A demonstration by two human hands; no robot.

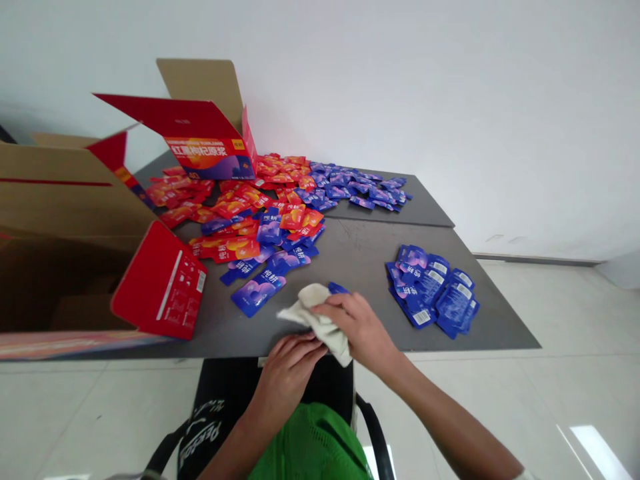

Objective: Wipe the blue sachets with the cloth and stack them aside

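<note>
My right hand (357, 327) is closed round a cream cloth (315, 310) near the table's front edge. Under and behind the cloth shows the corner of a blue packet (338, 289), mostly hidden. My left hand (293, 363) lies at the table edge, touching the cloth's lower side; its fingers are close together, and what they hold, if anything, is hidden. Left of the cloth lies a blue packet (259, 287) beside a mixed pile of red packets (235, 248) and blue ones. Several blue packets (433, 287) lie in overlapping stacks to the right.
An open red carton (210, 157) stands at the back left. A large open box (65, 220) with a red flap (163, 283) covers the left side. More blue packets (360, 187) lie at the back of the grey table (370, 247), by the wall.
</note>
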